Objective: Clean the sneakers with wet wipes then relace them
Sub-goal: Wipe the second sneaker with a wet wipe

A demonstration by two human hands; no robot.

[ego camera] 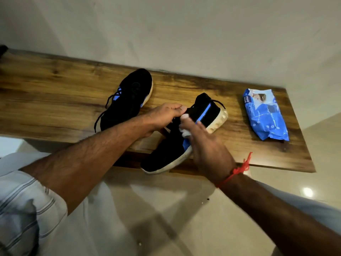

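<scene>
Left hand (166, 115) is curled around the collar area of the near sneaker (177, 143), thumb and fingertips pinched at the top edge of the upper. Right hand (206, 145) is laid against the side of the same sneaker with a white wet wipe (185, 126) pressed under the fingers; wipe is seen bunched between fingers and the blue stripe on the upper. Whether the right fingers are curled round the wipe or flat on it cannot be told, view is blurred there. A red thread band (238, 170) is worn on the right wrist. Near sneaker is black with blue side panel and white sole, tilted, toe hanging past the front edge of the wooden surface (55, 93), heel resting on it. Second sneaker (129, 100), same colours, is set on the surface just behind and to the left, sole edge turned right, black laces (103, 111) trailing loose off its left side. Blue wet wipes pack (265, 117) is laid flat on the right end of the surface, well apart from both sneakers. Surface is backed by a pale wall (184, 34); glossy pale floor (156, 218) is seen below. A light striped sleeve (27, 200) is visible lower left.
</scene>
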